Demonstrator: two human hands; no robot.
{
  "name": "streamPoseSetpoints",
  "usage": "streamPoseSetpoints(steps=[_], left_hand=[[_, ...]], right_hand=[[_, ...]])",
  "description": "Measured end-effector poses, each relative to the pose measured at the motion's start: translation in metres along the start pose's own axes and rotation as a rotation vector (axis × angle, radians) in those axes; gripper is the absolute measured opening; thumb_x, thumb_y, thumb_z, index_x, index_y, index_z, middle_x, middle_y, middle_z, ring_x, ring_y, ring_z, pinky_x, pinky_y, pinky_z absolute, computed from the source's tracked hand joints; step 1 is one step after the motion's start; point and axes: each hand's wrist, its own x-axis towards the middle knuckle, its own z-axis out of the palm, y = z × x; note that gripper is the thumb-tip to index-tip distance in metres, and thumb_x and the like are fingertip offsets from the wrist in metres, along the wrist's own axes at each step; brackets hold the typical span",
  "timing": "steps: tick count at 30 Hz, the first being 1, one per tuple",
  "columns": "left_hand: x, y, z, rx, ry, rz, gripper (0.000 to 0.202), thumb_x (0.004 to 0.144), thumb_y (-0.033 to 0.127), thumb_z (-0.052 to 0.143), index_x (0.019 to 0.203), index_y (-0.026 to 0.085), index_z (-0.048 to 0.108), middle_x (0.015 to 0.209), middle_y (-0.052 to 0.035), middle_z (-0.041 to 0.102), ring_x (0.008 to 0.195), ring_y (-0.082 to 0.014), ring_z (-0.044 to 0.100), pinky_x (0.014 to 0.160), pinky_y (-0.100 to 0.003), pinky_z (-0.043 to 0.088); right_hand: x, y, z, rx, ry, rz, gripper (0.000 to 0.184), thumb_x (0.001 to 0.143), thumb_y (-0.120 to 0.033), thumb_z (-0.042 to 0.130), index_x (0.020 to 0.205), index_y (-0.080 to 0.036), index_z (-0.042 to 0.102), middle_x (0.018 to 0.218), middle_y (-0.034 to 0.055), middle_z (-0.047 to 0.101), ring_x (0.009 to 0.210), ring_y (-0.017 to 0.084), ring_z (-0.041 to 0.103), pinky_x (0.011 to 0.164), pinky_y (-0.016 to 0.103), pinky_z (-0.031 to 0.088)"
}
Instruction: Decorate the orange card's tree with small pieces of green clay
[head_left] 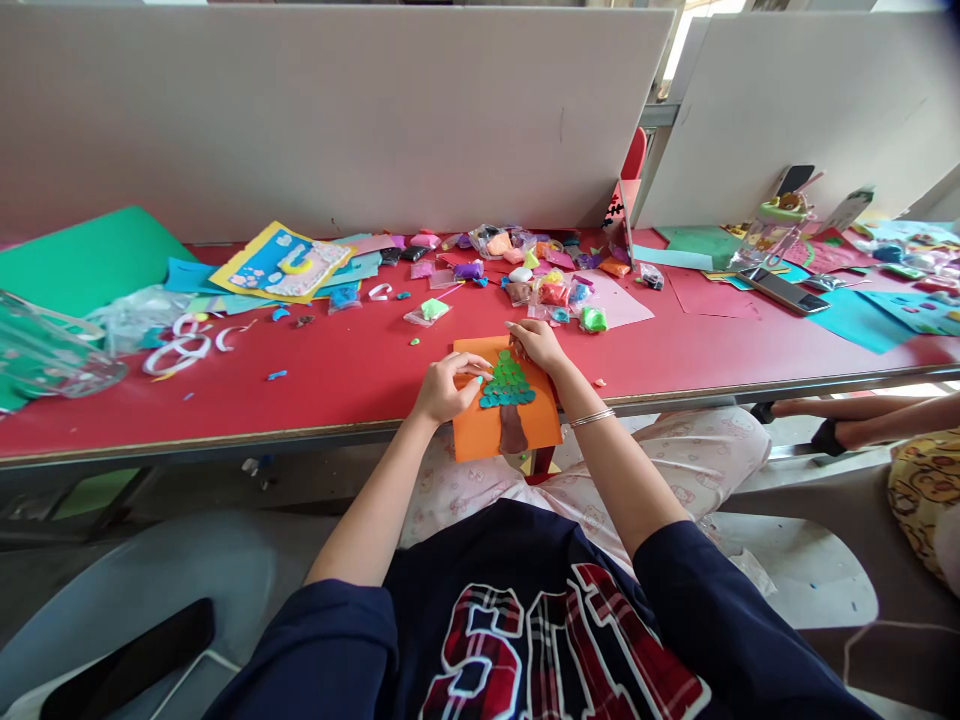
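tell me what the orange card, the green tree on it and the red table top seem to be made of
Orange rectangular card: matte craft paper, thin, overhanging the table edge. Green tree shape: soft modelling clay, likely, built of small pressed lumps. Red table top: smooth, faintly glossy laminate or plastic, probably, with a metal-looking edge strip.

Navy short-sleeved top [540, 640] with red plaid lettering outlined in white. Pale patterned trousers [697, 455]. Thin silver bangle [592, 417] on right wrist. Left wrist bare.

Probably craft classroom: partitioned table [337, 370], clay packets [551, 290]
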Motion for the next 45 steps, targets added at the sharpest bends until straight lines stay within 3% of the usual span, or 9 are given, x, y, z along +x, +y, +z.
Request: streamPoseSetpoints(steps=[3,8,13,20,26,45], left_hand=[[-0.0001,0.0004,-0.0011,-0.055,-0.033,0.012,0.022,0.068,0.018,0.054,0.088,0.018,0.064,0.084,-0.0055,0.075,0.085,-0.0235,0.073,0.083,-0.037,0.057],[0.0002,-0.002,0.0007,0.049,0.057,0.051,0.02,0.068,0.017,0.052,0.083,0.019,0.064,0.081,-0.0041,0.075,0.086,-0.0218,0.071,0.086,-0.037,0.056],[-0.0008,-0.0017,0.0025,0.169,0.05,0.083,0.02,0.066,0.015,0.052,0.08,0.02,0.066,0.079,-0.0026,0.073,0.085,-0.021,0.068,0.082,-0.035,0.056],[-0.0017,-0.0001,0.0001,0.133,0.092,0.102,0.02,0.066,0.013,0.051,0.078,0.02,0.066,0.076,-0.0017,0.072,0.08,-0.0196,0.068,0.08,-0.033,0.055],[-0.001,-0.0032,0.0016,0.16,0.031,0.071,0.024,0.066,0.013,0.052,0.083,0.02,0.068,0.08,-0.0019,0.073,0.083,-0.0195,0.067,0.082,-0.032,0.056],[-0.0004,-0.0029,0.0006,0.193,0.038,0.103,0.024,0.065,0.015,0.051,0.081,0.019,0.069,0.077,-0.002,0.072,0.081,-0.0195,0.065,0.078,-0.032,0.056]], right_hand=[[0.0004,0.0005,-0.0002,-0.019,0.003,-0.009,0.037,0.09,-0.032,0.051,0.056,-0.018,0.048,0.044,-0.003,0.048,0.044,0.009,0.048,0.05,0.021,0.037],[-0.0012,-0.0027,-0.0002,0.0,0.001,0.006,0.036,0.09,-0.03,0.051,0.056,-0.019,0.048,0.044,-0.0035,0.047,0.043,0.009,0.047,0.05,0.022,0.037],[-0.0024,-0.005,0.0003,0.022,0.008,0.028,0.036,0.09,-0.029,0.051,0.056,-0.019,0.048,0.044,-0.0037,0.047,0.043,0.009,0.047,0.05,0.023,0.037],[-0.0023,-0.0033,-0.0002,-0.009,0.002,0.003,0.036,0.09,-0.03,0.051,0.056,-0.019,0.047,0.045,-0.0034,0.048,0.044,0.01,0.047,0.051,0.023,0.037],[-0.0007,-0.003,0.0001,0.01,0.003,0.024,0.035,0.09,-0.03,0.052,0.057,-0.019,0.048,0.044,-0.0039,0.046,0.043,0.009,0.048,0.049,0.022,0.037],[-0.0025,-0.0063,-0.0003,0.015,0.004,0.03,0.036,0.091,-0.028,0.051,0.056,-0.018,0.049,0.043,-0.0043,0.045,0.041,0.009,0.046,0.049,0.022,0.036]])
